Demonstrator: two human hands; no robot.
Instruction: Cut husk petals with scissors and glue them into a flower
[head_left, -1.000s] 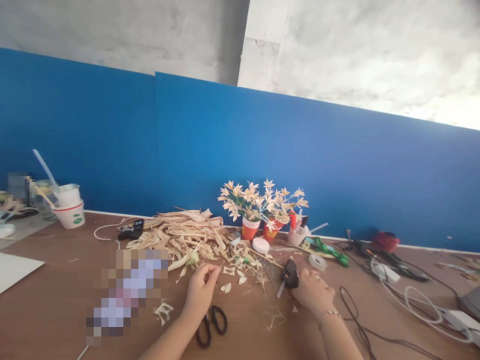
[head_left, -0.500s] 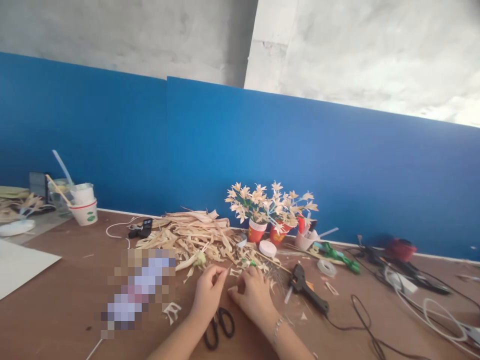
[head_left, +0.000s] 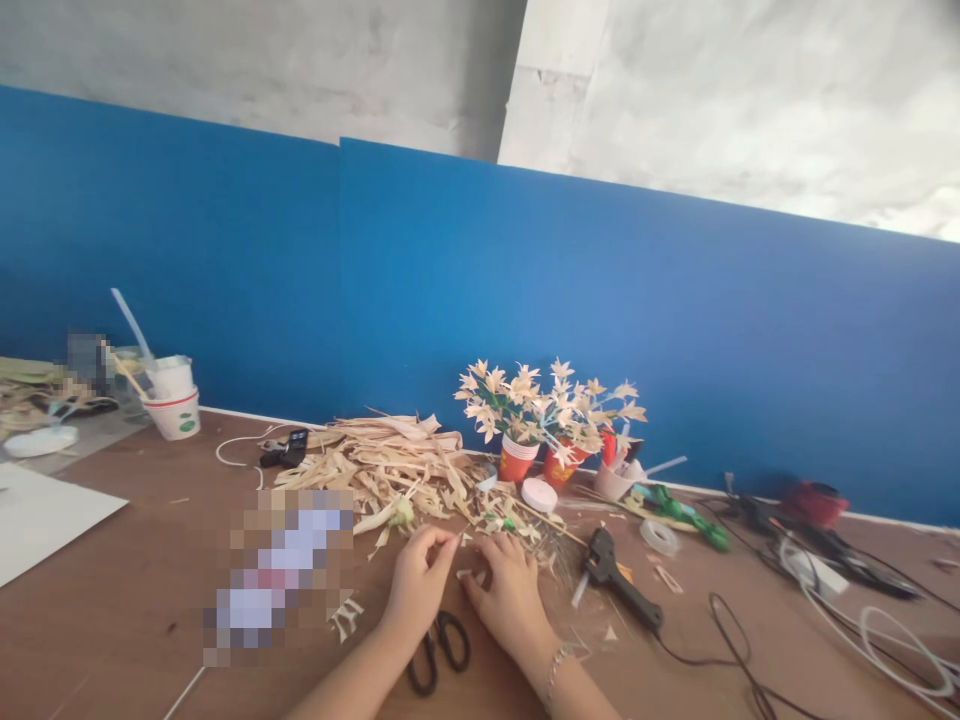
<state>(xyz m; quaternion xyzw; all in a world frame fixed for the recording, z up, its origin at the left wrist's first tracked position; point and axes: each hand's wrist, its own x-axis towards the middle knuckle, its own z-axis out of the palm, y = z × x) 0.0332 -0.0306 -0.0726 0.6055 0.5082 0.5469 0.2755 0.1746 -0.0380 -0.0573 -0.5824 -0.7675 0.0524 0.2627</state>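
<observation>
My left hand (head_left: 421, 580) is raised just above the table, thumb and forefinger pinched together. Whatever may be between those fingertips is too small to make out. Beside it, my right hand (head_left: 511, 592) reaches down to the tabletop with its thumb apart from the fingers. A tiny pale scrap (head_left: 466, 574) shows by the right thumb. Black-handled scissors (head_left: 439, 650) lie between my forearms, their blades hidden by the left hand. Just beyond both hands is a heap of dried corn husks (head_left: 375, 460), with cut scraps at its near edge.
Husk flowers (head_left: 551, 405) stand in red paper cups (head_left: 517, 462) at the back. A black glue gun (head_left: 619, 580) and a tape roll (head_left: 659, 537) lie right, with cables (head_left: 862, 620) farther over. White cups (head_left: 174, 412) and a white sheet (head_left: 56, 520) are left.
The camera view has shifted slightly. My left hand keeps its pinch in nearly the same place. The right thumb has moved a little, and a pale scrap shows beside it.
</observation>
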